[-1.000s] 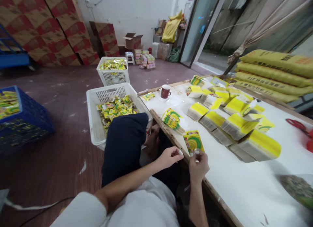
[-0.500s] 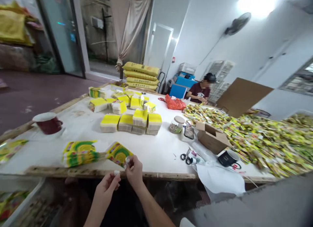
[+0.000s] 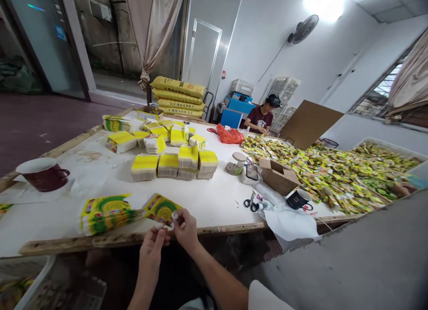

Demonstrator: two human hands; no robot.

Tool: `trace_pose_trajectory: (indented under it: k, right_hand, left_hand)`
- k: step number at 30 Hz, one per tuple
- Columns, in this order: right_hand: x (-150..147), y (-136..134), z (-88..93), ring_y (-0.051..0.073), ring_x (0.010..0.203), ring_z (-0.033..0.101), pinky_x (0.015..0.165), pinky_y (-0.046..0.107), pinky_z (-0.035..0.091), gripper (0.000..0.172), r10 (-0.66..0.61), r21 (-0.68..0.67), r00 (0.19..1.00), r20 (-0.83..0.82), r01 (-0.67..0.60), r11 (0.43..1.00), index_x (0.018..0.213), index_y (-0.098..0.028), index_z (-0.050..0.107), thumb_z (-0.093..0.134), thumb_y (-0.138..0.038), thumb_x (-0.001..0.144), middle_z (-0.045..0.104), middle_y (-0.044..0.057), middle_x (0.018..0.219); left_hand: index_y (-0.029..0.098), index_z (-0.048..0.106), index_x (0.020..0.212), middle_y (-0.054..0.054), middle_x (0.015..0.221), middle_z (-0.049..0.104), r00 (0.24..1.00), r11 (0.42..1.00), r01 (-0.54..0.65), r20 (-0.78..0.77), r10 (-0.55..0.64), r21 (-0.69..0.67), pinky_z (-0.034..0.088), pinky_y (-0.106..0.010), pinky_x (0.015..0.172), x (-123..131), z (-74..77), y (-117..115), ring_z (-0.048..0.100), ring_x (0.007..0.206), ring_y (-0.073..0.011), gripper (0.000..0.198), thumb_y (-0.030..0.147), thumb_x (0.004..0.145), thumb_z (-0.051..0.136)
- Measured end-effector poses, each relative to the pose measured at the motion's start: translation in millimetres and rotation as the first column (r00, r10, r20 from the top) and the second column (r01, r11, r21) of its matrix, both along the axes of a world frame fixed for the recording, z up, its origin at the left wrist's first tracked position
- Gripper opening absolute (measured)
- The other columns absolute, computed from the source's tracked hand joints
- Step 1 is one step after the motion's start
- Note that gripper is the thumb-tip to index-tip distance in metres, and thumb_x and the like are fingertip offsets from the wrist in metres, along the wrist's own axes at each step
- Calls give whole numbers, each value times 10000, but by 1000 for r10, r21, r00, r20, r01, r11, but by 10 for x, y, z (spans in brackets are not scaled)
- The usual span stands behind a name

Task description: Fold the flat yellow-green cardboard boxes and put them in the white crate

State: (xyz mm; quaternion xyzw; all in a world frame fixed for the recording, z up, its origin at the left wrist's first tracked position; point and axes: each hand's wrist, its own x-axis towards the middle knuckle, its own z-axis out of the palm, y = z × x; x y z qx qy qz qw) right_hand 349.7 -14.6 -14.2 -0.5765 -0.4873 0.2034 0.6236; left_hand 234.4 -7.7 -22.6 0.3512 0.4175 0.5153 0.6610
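My right hand pinches the corner of a yellow-green printed sachet at the near edge of the white table. My left hand is closed just below it, its fingertips touching the sachet's lower edge. A stack of the same sachets lies flat on the table to the left of my hands.
Bundles of yellow-topped packs stand mid-table, a red mug at left. Scissors, a black mug, a cardboard box and a jar lie right. Loose sachets cover the far right. Another person sits opposite.
My view swung from the floor and baskets on the left round to the table. My left hand has come up to the sachet, which my right hand kept holding.
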Motion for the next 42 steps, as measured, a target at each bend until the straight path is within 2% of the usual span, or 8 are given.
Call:
trace_pose_trajectory:
  k: [5,12,17,21,26,30,36,42]
  right_hand:
    - [-221,-213,108,110,602,456,561,219,396,119,59,-33,997,-59,-61,998,780,-223,469,562,-221,704,546,-26,738]
    - [-524,-283,215,83,552,388,522,194,340,194,393,-212,916,-81,-401,891,768,-218,504,656,-227,647,495,-70,673]
    - [-602,-190,295,106,603,485,584,212,417,215,453,-265,891,-18,-441,858,780,-221,519,682,-223,640,555,-53,710]
    - [-682,-206,378,183,883,616,813,298,488,243,450,-130,890,-70,-455,881,797,-225,497,695,-263,662,671,54,1001]
    - [-779,-168,350,95,609,432,600,234,403,396,499,-188,810,-309,-566,803,761,-222,472,777,-444,643,554,-34,740]
    - [-852,-103,299,74,594,341,562,212,324,480,536,-196,747,-394,-638,745,784,-221,452,804,-509,632,445,-78,683]
    - [-879,-97,340,83,634,385,575,211,323,416,585,-294,722,-370,-688,664,911,-205,523,820,-317,643,494,-72,735]
    - [-847,-75,264,84,656,346,582,206,290,408,601,-281,641,-478,-760,587,914,-196,547,824,-256,620,458,-77,730]
  left_hand:
    - [168,619,869,-26,795,667,971,978,-209,124,205,23,562,-324,732,-72,77,-23,652,783,-204,618,662,555,818]
    - [193,660,936,-103,1012,700,929,987,-158,338,152,-12,550,-445,932,-326,356,-46,595,1137,-360,773,764,429,773]
    - [219,641,883,-64,946,696,889,955,-285,351,295,-81,549,-441,936,-451,348,11,620,1074,-331,691,697,410,799]
    - [235,617,873,-35,918,682,855,912,-408,336,396,-37,534,-453,956,-443,283,28,630,1023,-300,600,672,497,782]
    - [242,595,864,-8,901,652,797,864,-501,367,480,-41,530,-436,945,-455,304,85,618,974,-269,502,619,558,724]
    - [232,581,873,-8,838,607,800,869,-495,376,468,-29,553,-402,858,-542,267,142,608,900,-242,456,613,641,677]
    - [212,534,792,23,715,482,831,907,-413,370,414,-86,515,-274,594,-675,215,124,497,631,-140,513,673,633,693]
    - [212,465,680,49,632,430,844,899,-377,316,432,-222,464,-236,534,-706,151,108,441,557,-109,653,749,476,777]
